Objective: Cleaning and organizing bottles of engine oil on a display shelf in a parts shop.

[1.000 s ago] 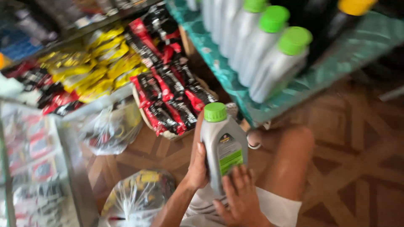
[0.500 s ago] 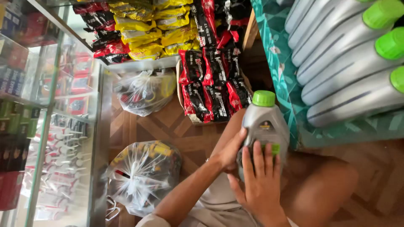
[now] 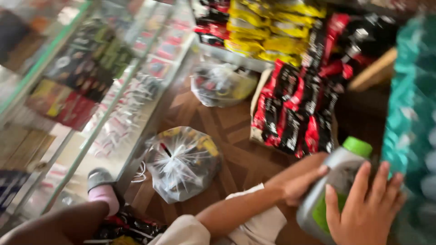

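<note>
Both hands clasp the grey bottle [image 3: 338, 181] with its green cap [image 3: 357, 146], at the frame's five o'clock: left hand [image 3: 297, 181] wrapped around its side, right hand [image 3: 365, 211] spread flat over the label. It looks like stiff, smooth plastic, probably heavy if full, best held around the body. Red and black packets [image 3: 290, 118] lie at its eleven o'clock, a knotted clear bag [image 3: 181, 163] at nine.

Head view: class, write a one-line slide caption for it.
Both hands, left hand and right hand, grip a grey bottle with a green cap above a wooden floor.
</note>
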